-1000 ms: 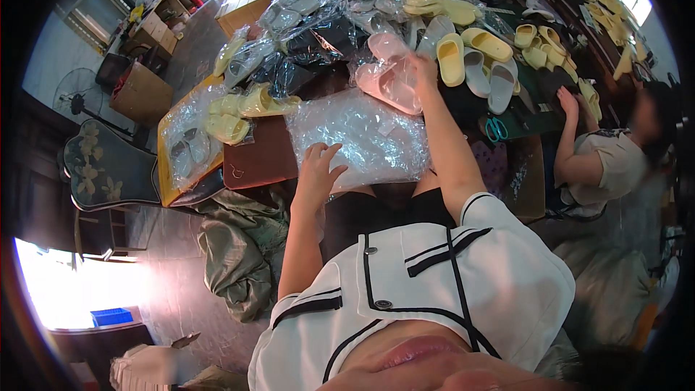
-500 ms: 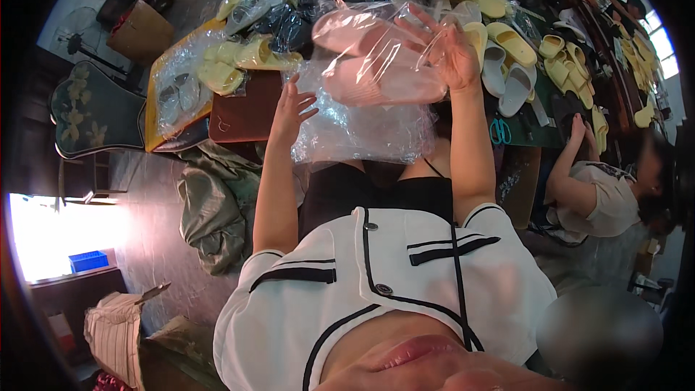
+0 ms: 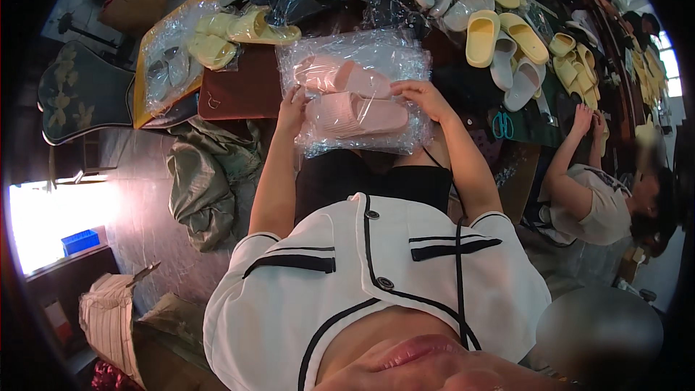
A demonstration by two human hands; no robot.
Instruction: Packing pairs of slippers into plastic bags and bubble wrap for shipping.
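While two pink slippers point(image 3: 358, 110) are lying in clear plastic over clear bags point(image 3: 391, 45), one slipper nearer the person than the other, two hands are flanking them. Just left of the pair, the left hand point(image 3: 291, 110) is touching the plastic's edge; its fingers are pointing away from the person, but whether they are pinching, one cannot tell. Right of the pair, the right hand point(image 3: 427, 99) is holding its fingers slightly parted and bent, tips resting at the farther slipper's heel end; any pinch underneath is hiding from view. Well right of the pair, teal scissors point(image 3: 502, 125) are lying.
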